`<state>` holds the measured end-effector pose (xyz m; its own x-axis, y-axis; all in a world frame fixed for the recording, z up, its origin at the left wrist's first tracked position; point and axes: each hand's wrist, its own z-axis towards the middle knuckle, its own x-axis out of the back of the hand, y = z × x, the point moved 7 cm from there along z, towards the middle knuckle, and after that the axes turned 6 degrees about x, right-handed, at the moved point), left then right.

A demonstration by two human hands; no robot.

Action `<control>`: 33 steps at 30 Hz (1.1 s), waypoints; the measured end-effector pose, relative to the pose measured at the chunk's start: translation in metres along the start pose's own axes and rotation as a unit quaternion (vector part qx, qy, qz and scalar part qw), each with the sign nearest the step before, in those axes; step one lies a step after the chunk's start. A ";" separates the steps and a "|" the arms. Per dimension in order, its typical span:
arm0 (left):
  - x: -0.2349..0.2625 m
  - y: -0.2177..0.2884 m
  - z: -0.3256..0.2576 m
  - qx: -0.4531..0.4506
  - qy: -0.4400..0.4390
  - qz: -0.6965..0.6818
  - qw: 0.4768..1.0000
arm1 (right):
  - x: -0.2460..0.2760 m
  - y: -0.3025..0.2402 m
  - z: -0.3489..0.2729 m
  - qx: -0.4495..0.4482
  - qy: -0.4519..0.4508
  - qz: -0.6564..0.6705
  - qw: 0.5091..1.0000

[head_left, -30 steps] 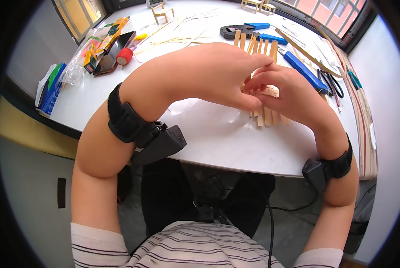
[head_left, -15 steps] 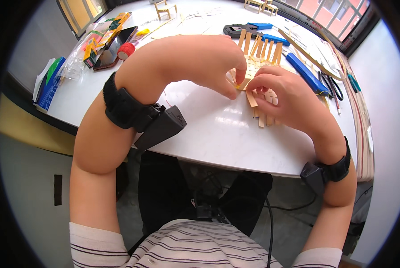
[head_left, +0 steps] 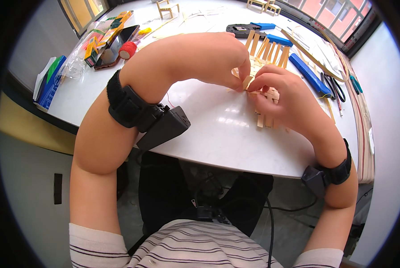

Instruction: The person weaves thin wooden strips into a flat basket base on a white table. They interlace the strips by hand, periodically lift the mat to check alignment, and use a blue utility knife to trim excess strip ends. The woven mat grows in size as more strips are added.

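Note:
A small woven piece of pale bamboo strips (head_left: 257, 67) lies on the white table between my hands. Loose strip ends (head_left: 268, 50) fan out at its far side, and more stick out toward me beneath my right hand. My left hand (head_left: 222, 60) is closed, thumb and forefinger pinching the left edge of the weave. There a short strip end (head_left: 248, 81) stands bent up between the fingertips of both hands. My right hand (head_left: 282, 91) has its fingers curled against that same edge, covering part of the weave.
Beyond the weave lie a crimping tool (head_left: 244, 30) with blue handles, a blue utility knife (head_left: 309, 75) and black-handled scissors (head_left: 333, 87). Red thread (head_left: 127, 50), a phone (head_left: 115, 49) and boxes sit at the left. Miniature chairs (head_left: 167, 9) stand at the back.
The strip end that pointed down toward me at the left edge is now bent up between the fingertips. My left thumb and forefinger have closed together. The weave has shifted slightly right.

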<state>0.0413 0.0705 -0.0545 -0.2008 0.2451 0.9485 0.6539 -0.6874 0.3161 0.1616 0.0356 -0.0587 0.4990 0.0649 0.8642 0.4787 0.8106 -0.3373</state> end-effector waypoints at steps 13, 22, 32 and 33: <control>0.001 0.002 0.000 0.024 0.004 -0.006 1.000 | -0.001 0.016 0.002 -0.090 0.004 0.096 0.991; -0.002 0.001 0.003 0.026 0.002 0.002 1.000 | -0.002 0.024 0.003 -0.157 -0.014 0.069 0.985; 0.000 0.002 0.001 0.018 0.010 -0.005 1.000 | -0.003 0.030 0.002 -0.190 -0.016 0.098 0.977; 0.000 0.002 0.001 0.022 0.009 -0.006 1.000 | -0.004 0.030 0.002 -0.195 -0.014 0.101 0.976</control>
<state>0.0433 0.0699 -0.0542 -0.2227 0.2404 0.9448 0.6832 -0.6528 0.3272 0.1728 0.0610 -0.0714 0.5944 0.2213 0.7731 0.6130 0.4976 -0.6138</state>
